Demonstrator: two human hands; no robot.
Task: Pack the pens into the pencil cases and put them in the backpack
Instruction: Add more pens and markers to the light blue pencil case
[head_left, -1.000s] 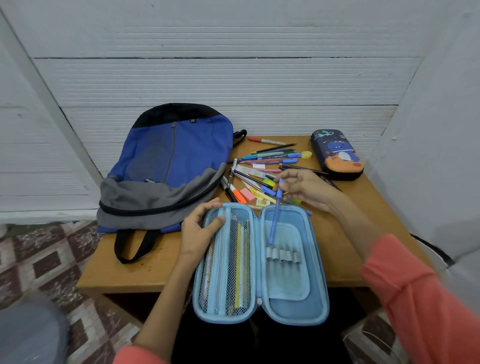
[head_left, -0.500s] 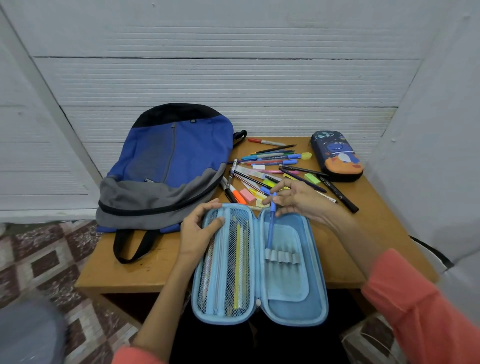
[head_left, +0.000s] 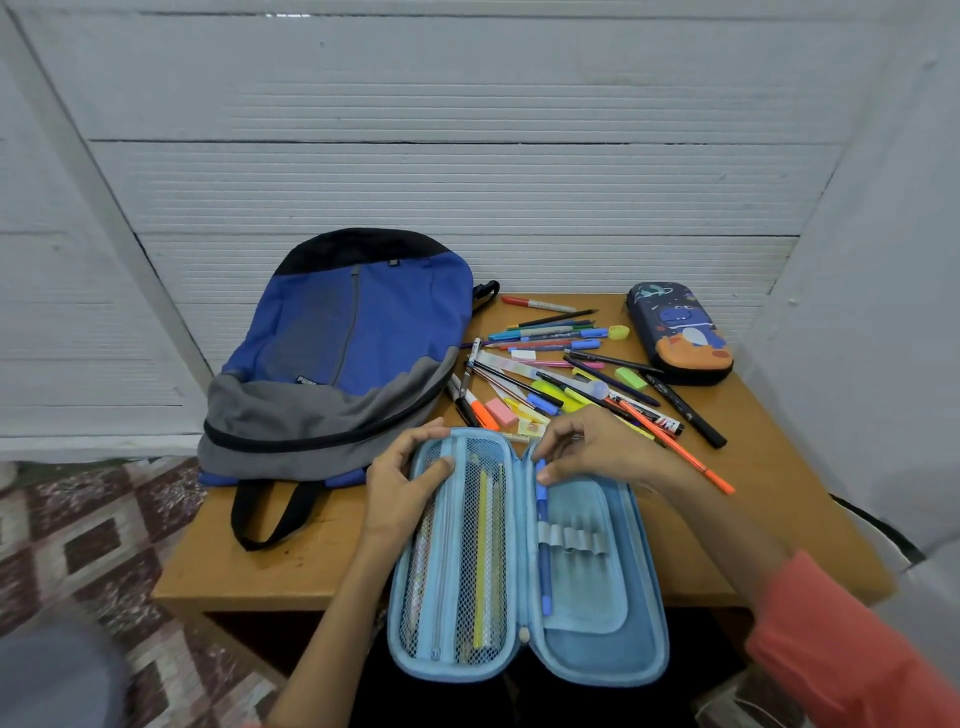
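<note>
A light blue pencil case (head_left: 597, 654) lies open at the table's near edge, overhanging it. My left hand (head_left: 402, 480) rests on its mesh half, which holds several pens. My right hand (head_left: 592, 449) pinches the top of a blue pen (head_left: 544, 561) that sits through the leftmost elastic loop of the right half. A pile of loose pens and markers (head_left: 550, 364) lies behind the case. A blue and grey backpack (head_left: 337, 358) lies flat at the left, its zip closed. A dark dinosaur pencil case (head_left: 675, 332) sits closed at the back right.
The small wooden table (head_left: 779, 519) stands in a corner of white walls. Pink and green erasers and a yellow sharpener lie among the pens. An orange pen (head_left: 680, 452) lies right of my right wrist. A patterned floor shows at the left.
My right hand has carried the blue pen from above the loops down through the leftmost loop, so the pen now sits deep in the case. My left hand stayed on the mesh half.
</note>
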